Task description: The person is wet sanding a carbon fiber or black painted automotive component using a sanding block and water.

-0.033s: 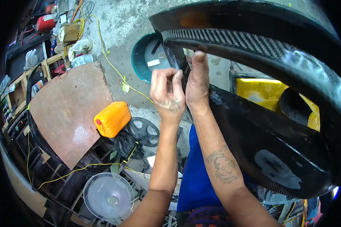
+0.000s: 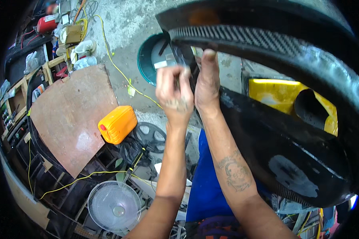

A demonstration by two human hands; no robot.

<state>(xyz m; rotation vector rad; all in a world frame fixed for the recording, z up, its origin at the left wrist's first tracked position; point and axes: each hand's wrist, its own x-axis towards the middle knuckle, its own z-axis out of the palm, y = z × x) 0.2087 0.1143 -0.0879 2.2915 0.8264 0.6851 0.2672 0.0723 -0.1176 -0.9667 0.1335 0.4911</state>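
Note:
A large black carbon-fibre car body panel (image 2: 263, 131), seemingly a bumper, fills the right side, with woven bands, a long opening and a grey sanded patch. My right hand (image 2: 207, 85) grips its narrow left end, thumb up along the edge; the other fingers are hidden behind the part. Close beside it, my left hand (image 2: 173, 87) is closed, its fingers curled and pinched near that same edge. Motion smears its fingertips, and whatever they hold cannot be made out.
A green tub (image 2: 143, 59) of cloudy water stands beyond my hands. To the left are an orange jerrycan (image 2: 117, 124), a brown board (image 2: 70, 115), a fan (image 2: 114, 206) and a yellow cord (image 2: 111, 59). A yellow panel (image 2: 273, 95) shows through the part's opening.
My left hand has shifted slightly up and away along the panel's end, and its fingers are now blurred. My right hand stays in nearly the same place on the panel.

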